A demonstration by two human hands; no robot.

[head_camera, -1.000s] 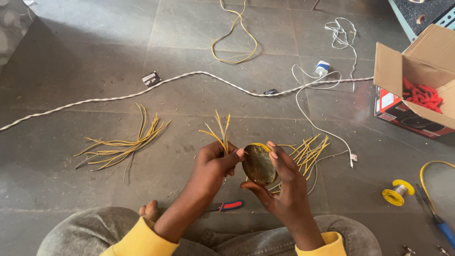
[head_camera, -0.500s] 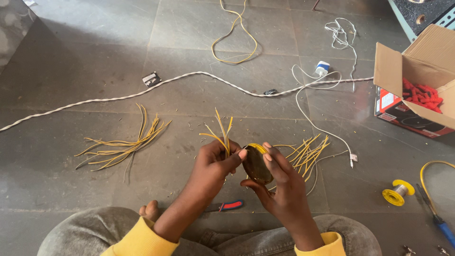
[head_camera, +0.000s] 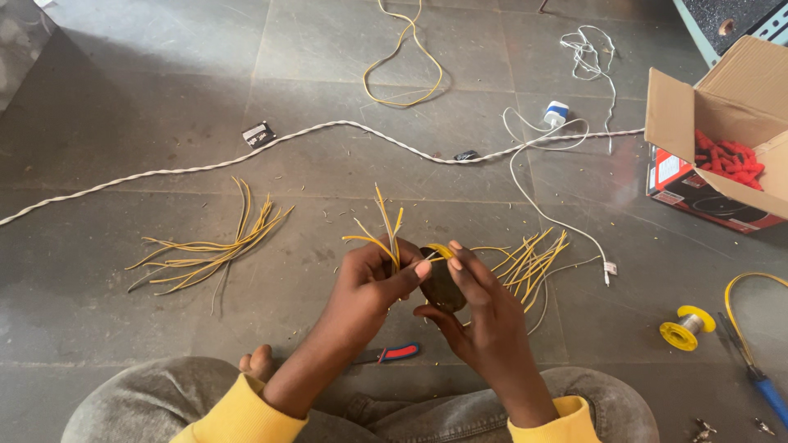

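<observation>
My left hand [head_camera: 373, 283] grips a small bunch of short yellow wire pieces [head_camera: 382, 230] that fan upward from my fist. My right hand [head_camera: 476, 308] holds a dark round object [head_camera: 439, 283] between thumb and fingers, turned edge-on, with a yellow wire end [head_camera: 442, 249] at its top. The fingertips of both hands meet at that wire end. A red and blue hand tool [head_camera: 392, 353] lies on the floor just below my hands, near my knees.
A pile of yellow wire pieces [head_camera: 205, 250] lies left, another pile [head_camera: 533, 258] right of my hands. A white braided cord [head_camera: 328, 131] crosses the floor. An open cardboard box with red parts [head_camera: 722, 156] stands at right, a yellow spool [head_camera: 685, 328] near it.
My right hand has turned the dark round object from face-on to edge-on. The fingertips of both hands have come together at the yellow wire on its top.
</observation>
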